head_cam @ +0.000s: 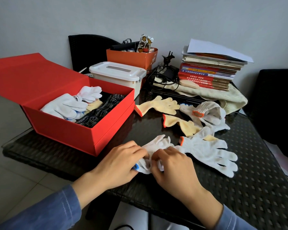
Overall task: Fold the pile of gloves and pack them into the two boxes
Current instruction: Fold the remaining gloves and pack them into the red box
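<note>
Surface: a black woven-pattern table (249, 193) with a glossy top, set against a plain grey wall (156, 17). Pale floor tiles (8, 171) lie to my left and a black chair (83, 48) stands behind the far edge. Grip: my left hand (116, 165) and my right hand (175, 168) are close together near the front edge. Both have curled fingers pinching one bunched white glove with a blue cuff (156, 145), which lies on the table between them. Loose stock on the table, right of the box: a flat white glove with an orange cuff (206, 150) just beside my right hand, two yellow gloves (160, 105) farther back, and a crumpled heap of white gloves (209, 112). Containers: a red box (83, 130), its lid (32, 73) hinged open to the rear, holds white gloves (65, 105) on its left side and dark patterned gloves (100, 110) on its right. Behind it are a white plastic tub (116, 75) with its lid closed and an orange box (131, 58) of assorted small items. Far right: a stack of books (209, 72) resting on a cream towel (223, 97).
</note>
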A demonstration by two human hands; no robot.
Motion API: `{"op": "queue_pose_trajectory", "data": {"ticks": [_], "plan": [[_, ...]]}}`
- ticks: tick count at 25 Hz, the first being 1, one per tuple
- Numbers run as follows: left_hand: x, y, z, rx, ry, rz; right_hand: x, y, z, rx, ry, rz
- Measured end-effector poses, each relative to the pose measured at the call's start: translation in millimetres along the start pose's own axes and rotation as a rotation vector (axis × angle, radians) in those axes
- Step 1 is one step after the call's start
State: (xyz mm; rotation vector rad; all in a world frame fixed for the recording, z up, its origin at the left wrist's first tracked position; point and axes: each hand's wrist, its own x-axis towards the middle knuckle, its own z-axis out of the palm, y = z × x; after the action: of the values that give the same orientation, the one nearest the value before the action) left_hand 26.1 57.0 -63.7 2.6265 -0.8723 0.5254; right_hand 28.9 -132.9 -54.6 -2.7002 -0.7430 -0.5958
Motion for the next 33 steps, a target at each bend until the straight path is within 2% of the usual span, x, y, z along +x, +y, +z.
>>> {"op": "queue_pose_trajectory", "data": {"ticks": [3,5,8,13,17,20,21,23,25,29,31,33], "plan": [[0,17,-2,-0.080,0.168,-0.093,-11,-5,-3,0.092,-0.090,-0.068],[1,28,-2,-0.117,0.246,-0.086,-15,-1,3,0.228,-0.116,-0.045],[-3,31,0,-0.262,0.219,-0.083,-19,14,11,0.407,-0.092,0.023],[-14,9,14,-0.246,0.198,-0.140,-19,26,5,0.612,-0.171,0.062],[-10,7,15,-0.172,0.278,-0.358,1,24,6,0.673,-0.144,0.221],[3,10,6,-0.110,0.291,-0.473,21,23,20,0.578,-0.111,0.352],[6,11,5,-0.029,0.292,-0.418,26,22,24,0.523,-0.096,0.346],[7,9,5,0.140,0.242,-0.195,33,21,31,0.426,-0.069,0.286],[4,7,6,0.161,0.136,-0.038,35,19,33,0.304,-0.017,0.224],[-3,2,7,0.142,0.019,-0.042,33,23,34,0.164,0.124,-0.051],[-2,-2,4,0.109,0.049,-0.084,33,30,29,0.233,-0.001,-0.116],[-2,-6,0,-0.018,0.119,-0.203,32,39,25,0.235,-0.165,-0.184]]}}
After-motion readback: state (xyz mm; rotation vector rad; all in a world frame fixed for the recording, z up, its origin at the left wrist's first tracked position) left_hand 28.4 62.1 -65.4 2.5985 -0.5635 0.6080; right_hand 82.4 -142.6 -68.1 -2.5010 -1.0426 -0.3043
